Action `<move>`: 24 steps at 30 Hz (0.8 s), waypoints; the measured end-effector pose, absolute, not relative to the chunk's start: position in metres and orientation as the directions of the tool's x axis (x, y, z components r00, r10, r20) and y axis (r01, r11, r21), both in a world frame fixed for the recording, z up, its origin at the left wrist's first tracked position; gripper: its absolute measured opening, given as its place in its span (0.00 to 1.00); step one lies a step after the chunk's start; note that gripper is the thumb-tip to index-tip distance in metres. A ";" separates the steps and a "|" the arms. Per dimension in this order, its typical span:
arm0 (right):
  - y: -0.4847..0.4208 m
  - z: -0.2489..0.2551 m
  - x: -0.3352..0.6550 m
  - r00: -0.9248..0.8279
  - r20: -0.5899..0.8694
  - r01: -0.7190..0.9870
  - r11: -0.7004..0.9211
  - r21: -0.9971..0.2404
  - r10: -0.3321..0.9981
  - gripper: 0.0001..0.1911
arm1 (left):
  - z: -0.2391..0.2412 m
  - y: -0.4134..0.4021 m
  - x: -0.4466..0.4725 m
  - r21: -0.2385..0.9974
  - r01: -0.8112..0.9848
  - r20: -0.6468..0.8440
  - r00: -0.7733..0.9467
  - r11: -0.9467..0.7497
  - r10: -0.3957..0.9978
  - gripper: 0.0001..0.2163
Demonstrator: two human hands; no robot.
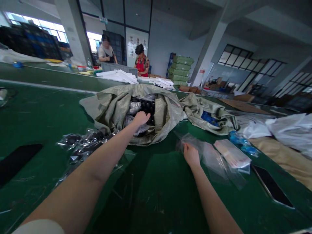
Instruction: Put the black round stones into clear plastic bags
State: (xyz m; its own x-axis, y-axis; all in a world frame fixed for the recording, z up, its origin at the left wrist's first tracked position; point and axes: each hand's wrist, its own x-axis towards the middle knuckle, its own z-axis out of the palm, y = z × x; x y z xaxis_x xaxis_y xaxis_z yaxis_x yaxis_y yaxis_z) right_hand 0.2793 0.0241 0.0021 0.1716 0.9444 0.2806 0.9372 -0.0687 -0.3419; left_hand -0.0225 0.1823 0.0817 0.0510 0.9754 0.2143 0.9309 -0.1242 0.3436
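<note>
many black round pieces [148,106] sit inside the open woven sack [168,109] on the green counter [156,185]; they look light, firm and smooth, perhaps slippery, so their rounded sides seem the best hold. the left hand [141,119] reaches into the sack's mouth, fingers partly curled, its grip impossible to tell. the right hand [191,154] pinches limp clear plastic [210,158], fingertips together.

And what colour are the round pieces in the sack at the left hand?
The round pieces are black, in the head view.
</note>
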 end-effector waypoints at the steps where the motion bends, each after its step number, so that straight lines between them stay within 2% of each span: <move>1: 0.022 0.000 0.279 0.172 0.364 0.917 -0.014 -0.399 0.916 0.21 | 0.080 0.198 -0.021 0.329 0.935 0.187 0.073 -0.133 0.980 0.25; 5: 0.017 -0.007 0.280 0.179 0.549 0.826 0.179 -0.535 0.817 0.22 | 0.065 0.236 -0.009 0.277 0.942 0.062 0.182 -0.192 0.981 0.23; 11: 0.014 -0.001 0.273 0.161 0.596 0.763 0.284 -0.581 0.787 0.20 | 0.058 0.232 -0.007 0.229 0.940 0.011 0.257 -0.252 0.966 0.30; 16: 0.007 0.013 0.261 0.062 0.652 0.727 0.413 -0.548 0.756 0.18 | 0.075 0.187 -0.013 0.251 0.929 0.128 0.245 -0.271 0.961 0.27; 21: 0.003 0.029 0.246 -0.052 0.712 0.734 0.510 -0.448 0.700 0.16 | 0.063 0.127 -0.009 0.218 0.837 0.298 0.432 -0.501 0.851 0.21; 24: 0.001 0.034 0.233 -0.144 0.733 0.747 0.559 -0.360 0.665 0.16 | 0.052 0.106 -0.011 0.237 0.794 0.427 0.433 -0.560 0.794 0.14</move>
State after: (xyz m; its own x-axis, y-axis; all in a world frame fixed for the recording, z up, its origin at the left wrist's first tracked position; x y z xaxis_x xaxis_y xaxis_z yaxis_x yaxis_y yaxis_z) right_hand 0.2328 0.0009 0.0339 -0.1444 0.6649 0.7328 0.7467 0.5592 -0.3602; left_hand -0.0111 0.1058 0.0524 0.4331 0.7940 0.4265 0.7935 -0.5603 0.2374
